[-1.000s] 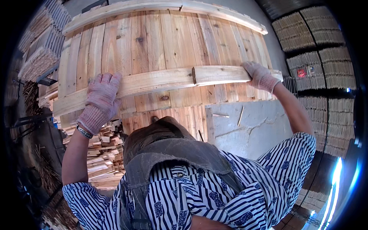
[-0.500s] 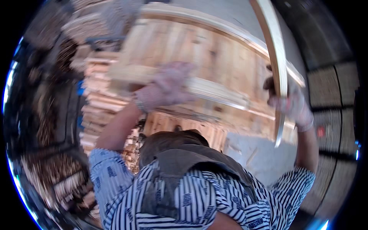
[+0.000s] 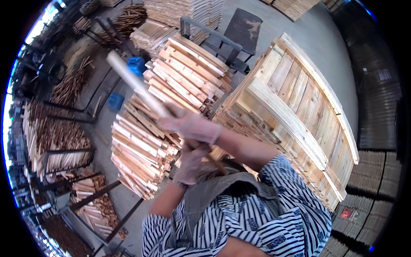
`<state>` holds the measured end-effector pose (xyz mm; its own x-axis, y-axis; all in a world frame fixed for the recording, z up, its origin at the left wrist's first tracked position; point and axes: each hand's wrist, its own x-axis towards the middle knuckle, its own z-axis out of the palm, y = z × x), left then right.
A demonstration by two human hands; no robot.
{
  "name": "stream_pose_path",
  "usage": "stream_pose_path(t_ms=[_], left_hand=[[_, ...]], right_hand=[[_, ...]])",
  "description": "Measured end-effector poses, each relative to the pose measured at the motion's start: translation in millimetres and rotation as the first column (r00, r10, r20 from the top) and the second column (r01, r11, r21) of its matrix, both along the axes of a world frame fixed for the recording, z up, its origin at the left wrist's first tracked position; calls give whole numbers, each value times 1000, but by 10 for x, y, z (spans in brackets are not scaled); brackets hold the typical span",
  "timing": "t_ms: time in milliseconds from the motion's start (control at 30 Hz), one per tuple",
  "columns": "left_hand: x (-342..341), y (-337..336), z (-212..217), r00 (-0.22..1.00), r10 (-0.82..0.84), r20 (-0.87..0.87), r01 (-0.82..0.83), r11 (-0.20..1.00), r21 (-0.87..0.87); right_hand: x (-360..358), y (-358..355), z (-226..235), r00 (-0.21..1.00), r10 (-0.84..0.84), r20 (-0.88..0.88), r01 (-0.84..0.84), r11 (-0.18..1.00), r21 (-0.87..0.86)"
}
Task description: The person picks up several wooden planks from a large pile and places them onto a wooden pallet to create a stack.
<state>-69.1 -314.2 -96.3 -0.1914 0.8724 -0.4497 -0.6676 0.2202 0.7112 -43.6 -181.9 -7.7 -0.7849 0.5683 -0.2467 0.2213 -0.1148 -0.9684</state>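
Observation:
A long pale wooden strip (image 3: pixel 136 83) slants from the upper left down toward my waist, its far part smeared by motion. My right hand (image 3: pixel 195 127), in a pale knitted glove, reaches across to the left and grips the strip. Just below it my left hand (image 3: pixel 190 166), gloved alike, is closed round the strip's lower part, close to my apron. Under the raised strip lie piles of loose wooden strips (image 3: pixel 139 147). To the right stands a stack of plank panels (image 3: pixel 295 81), with long strips (image 3: pixel 295 124) lying along its top; neither hand touches it.
Another pile of cut strips (image 3: pixel 188 70) lies ahead, beside a dark metal frame (image 3: pixel 212 32). Blue containers (image 3: pixel 136 65) stand left of it. Metal racks and more wood (image 3: pixel 58 137) fill the left side. Bundled stacks (image 3: pixel 364 173) stand at far right.
I have turned left, away from the plank stack. The strip in my right hand has swung across to the left. My left hand has left the stack and joined the right on it.

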Motion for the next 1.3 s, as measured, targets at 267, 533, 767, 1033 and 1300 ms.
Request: stream_pose_path(t_ms=[267, 533, 767, 1033, 1300], left_hand=[[-996, -664, -1130, 889, 458, 21, -422, 835, -354], [-1143, -791, -1570, 869, 459, -184, -472, 661, -583], [-974, -828, -2639, 816, 538, -211, -520, 524, -675], [-890, -651, -3252, 890, 438, -124, -365, 524, -770], [-1137, -95, -3291, 895, 428, -127, -412, 679, -608]], right_hand=[[-877, 230, -2782, 821, 195, 537, -291, 951, 100], [451, 2964, -4964, -30, -857, 514, 242, 493, 836], [1250, 4186, -4967, -77, -833, 548, 584, 407, 702], [1196, 4599, -4817, 360, -567, 741, 548, 771, 324], [1368, 4589, -4724, 407, -351, 844, 479, 868, 130]])
